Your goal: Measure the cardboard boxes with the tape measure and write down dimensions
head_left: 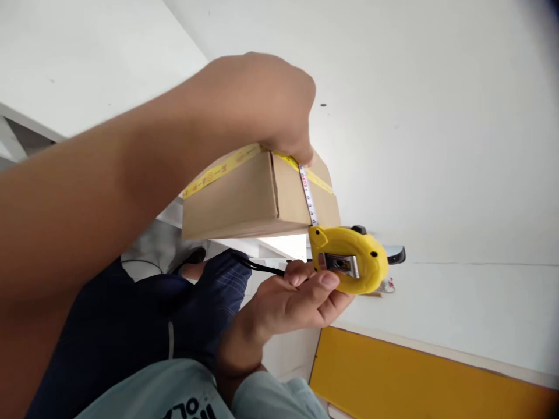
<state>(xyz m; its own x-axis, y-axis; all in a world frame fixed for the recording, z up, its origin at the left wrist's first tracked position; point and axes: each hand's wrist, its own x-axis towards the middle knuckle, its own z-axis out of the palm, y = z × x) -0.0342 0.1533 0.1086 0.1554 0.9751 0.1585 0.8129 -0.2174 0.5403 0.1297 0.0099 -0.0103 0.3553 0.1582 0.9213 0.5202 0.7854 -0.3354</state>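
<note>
Free room: the white surface (pixel 437 145) above and to the right of the cardboard box (pixel 244 201) is largely unoccupied; a hand could pass there.

Obstacles: the left hand (pixel 262 99) sits on the box's top edge, and its forearm fills the whole left side. The tape blade (pixel 308 201) crosses the box's right end face. The yellow tape measure (pixel 353 259) touches the lower corner.

Below the box, the right hand (pixel 292 302) and the dark trouser legs (pixel 131 314) close the space. A black strap (pixel 257 266) runs through the narrow gap left there.

A yellow panel (pixel 414 378) bounds the lower right.

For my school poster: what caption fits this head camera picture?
The left hand pins the tape blade atop a cardboard box; the right hand holds the yellow tape measure.
</note>
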